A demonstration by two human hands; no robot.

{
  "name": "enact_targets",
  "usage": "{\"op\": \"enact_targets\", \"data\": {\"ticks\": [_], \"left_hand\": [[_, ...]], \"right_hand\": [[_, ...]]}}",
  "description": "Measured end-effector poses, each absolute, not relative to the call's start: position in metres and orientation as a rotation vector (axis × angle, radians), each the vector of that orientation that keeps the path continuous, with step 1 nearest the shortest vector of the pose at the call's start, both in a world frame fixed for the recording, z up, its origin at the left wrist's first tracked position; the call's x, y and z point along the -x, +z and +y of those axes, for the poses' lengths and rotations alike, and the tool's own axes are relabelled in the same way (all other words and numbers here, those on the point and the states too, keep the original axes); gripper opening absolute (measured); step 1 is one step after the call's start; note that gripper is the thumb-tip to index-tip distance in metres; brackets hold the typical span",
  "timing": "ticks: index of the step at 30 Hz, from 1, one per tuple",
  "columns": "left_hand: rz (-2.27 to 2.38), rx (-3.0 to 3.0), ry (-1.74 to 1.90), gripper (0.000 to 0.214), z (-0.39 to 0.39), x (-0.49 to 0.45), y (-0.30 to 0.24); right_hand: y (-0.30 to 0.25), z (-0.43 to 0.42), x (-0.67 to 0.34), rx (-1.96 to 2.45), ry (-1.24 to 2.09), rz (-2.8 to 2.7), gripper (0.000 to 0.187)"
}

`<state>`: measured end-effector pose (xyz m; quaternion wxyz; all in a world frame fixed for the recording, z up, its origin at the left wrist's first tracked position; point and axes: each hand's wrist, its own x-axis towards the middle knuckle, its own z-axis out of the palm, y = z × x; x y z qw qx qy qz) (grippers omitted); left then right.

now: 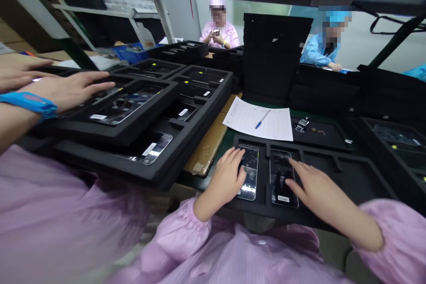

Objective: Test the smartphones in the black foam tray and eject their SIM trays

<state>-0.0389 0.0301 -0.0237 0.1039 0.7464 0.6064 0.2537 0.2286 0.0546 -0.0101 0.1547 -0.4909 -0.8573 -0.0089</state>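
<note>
A black foam tray [326, 173] lies in front of me, with two glass phone screens in its left slots. My left hand [229, 176] rests at the left edge of the left screen [250, 173]; its fingers lie over the upper part and the thumb points across the lower part. A white label marks the bottom of the right screen [281, 182]. Along that screen's right edge my right hand [309, 182] reaches in, index finger and thumb spread apart. Both hands are open, and both screens lie flat in their slots.
At left, a co-worker's hands [75, 91] are over stacked foam trays [203, 128] of screens. Behind my tray lie a paper sheet [239, 115], a pen [262, 119] and small metal parts [302, 124]. Another tray [369, 135] stands right; two people sit across.
</note>
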Motion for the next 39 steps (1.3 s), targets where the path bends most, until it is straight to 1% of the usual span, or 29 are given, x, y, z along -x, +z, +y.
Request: {"op": "enact_targets", "data": {"ticks": [3, 5, 8, 10, 12, 15, 17, 18, 20, 22, 24, 25, 26, 27, 28, 30, 31, 32, 34, 36, 38, 39], "left_hand": [[1.821, -2.317, 0.475, 0.054, 0.050, 0.027, -0.014], [1.811, -2.366, 0.417, 0.047, 0.065, 0.018, -0.010], [1.843, -2.393, 0.402, 0.033, 0.084, 0.010, -0.009], [1.874, -2.397, 0.416, 0.031, 0.091, 0.010, -0.011], [1.901, -2.390, 0.455, 0.031, 0.096, 0.013, -0.013], [1.913, -2.363, 0.549, 0.035, 0.102, 0.017, -0.013], [1.893, -2.346, 0.623, 0.035, 0.103, 0.018, -0.010], [1.875, -2.339, 0.661, 0.033, 0.101, 0.018, -0.007], [1.826, -2.334, 0.733, 0.025, 0.088, 0.019, 0.001], [1.772, -2.335, 0.817, 0.023, 0.061, 0.023, 0.011], [1.707, -2.272, 0.984, 0.025, 0.023, 0.032, 0.018], [1.602, -2.094, 1.229, 0.025, 0.002, 0.039, 0.019], [1.508, -1.871, 1.411, 0.023, -0.018, 0.046, 0.019], [1.447, -1.625, 1.525, 0.024, -0.035, 0.055, 0.016], [1.404, -1.373, 1.587, 0.028, -0.049, 0.063, 0.013], [1.389, -0.951, 1.535, 0.024, -0.066, 0.075, 0.004], [1.395, -0.809, 1.487, 0.021, -0.069, 0.077, 0.000], [1.406, -0.730, 1.446, 0.020, -0.069, 0.078, -0.002], [1.431, -0.741, 1.419, 0.022, -0.066, 0.073, -0.003], [1.465, -0.881, 1.445, 0.021, -0.064, 0.065, 0.000], [1.521, -1.013, 1.563, 0.016, -0.069, 0.059, 0.004], [1.534, -1.050, 1.694, 0.013, -0.073, 0.059, 0.005]], "right_hand": [[-0.052, 0.022, -0.222, 1.469, -0.159, -2.421, 0.065], [-0.073, 0.015, -0.221, 1.510, -0.063, -2.323, 0.072], [-0.082, 0.019, -0.220, 1.555, 0.325, -2.037, 0.072], [-0.074, 0.022, -0.218, 1.530, 0.658, -1.783, 0.069], [-0.061, 0.022, -0.215, 1.469, 0.942, -1.485, 0.072], [-0.046, 0.020, -0.205, 1.417, 1.245, -1.109, 0.091], [-0.045, 0.020, -0.199, 1.403, 1.341, -1.067, 0.100], [-0.047, 0.020, -0.198, 1.388, 1.340, -1.111, 0.100], [-0.053, 0.022, -0.197, 1.348, 1.275, -1.217, 0.095], [-0.058, 0.024, -0.201, 1.329, 1.262, -1.227, 0.094], [-0.056, 0.023, -0.206, 1.335, 1.329, -1.122, 0.104], [-0.053, 0.023, -0.209, 1.345, 1.358, -1.044, 0.109], [-0.048, 0.022, -0.212, 1.350, 1.383, -0.970, 0.110], [-0.042, 0.021, -0.215, 1.345, 1.418, -0.909, 0.105], [-0.034, 0.020, -0.217, 1.330, 1.469, -0.859, 0.094], [-0.020, 0.018, -0.216, 1.291, 1.605, -0.762, 0.067], [-0.012, 0.017, -0.214, 1.269, 1.678, -0.706, 0.055], [-0.006, 0.017, -0.209, 1.253, 1.743, -0.642, 0.048], [0.005, 0.017, -0.194, 1.233, 1.838, -0.509, 0.041], [0.013, 0.019, -0.176, 1.187, 1.913, -0.440, 0.036], [0.019, 0.024, -0.158, 1.133, 1.957, -0.440, 0.031], [0.020, 0.026, -0.151, 1.118, 1.970, -0.454, 0.028]]}}
